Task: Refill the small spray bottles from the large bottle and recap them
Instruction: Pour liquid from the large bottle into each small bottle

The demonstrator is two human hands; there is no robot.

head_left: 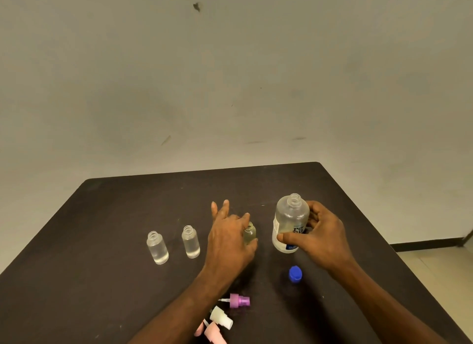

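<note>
The large clear bottle (pixel 290 223) stands upright and uncapped on the dark table (pixel 128 210), gripped by my right hand (pixel 320 238) around its labelled body. My left hand (pixel 229 241) pinches a small uncapped spray bottle (pixel 250 233) between thumb and forefinger, its other fingers spread out. Two more small bottles stand uncapped to the left, one (pixel 190 241) nearer my hand and one (pixel 157 247) further out, both holding clear liquid. A blue cap (pixel 295 274) lies in front of the large bottle.
Three spray tops lie near the front edge: a purple one (pixel 239 300), a white one (pixel 221 317) and a pink one (pixel 213 332). A plain wall rises behind the table. The table's right edge drops to a tiled floor (pixel 440 272).
</note>
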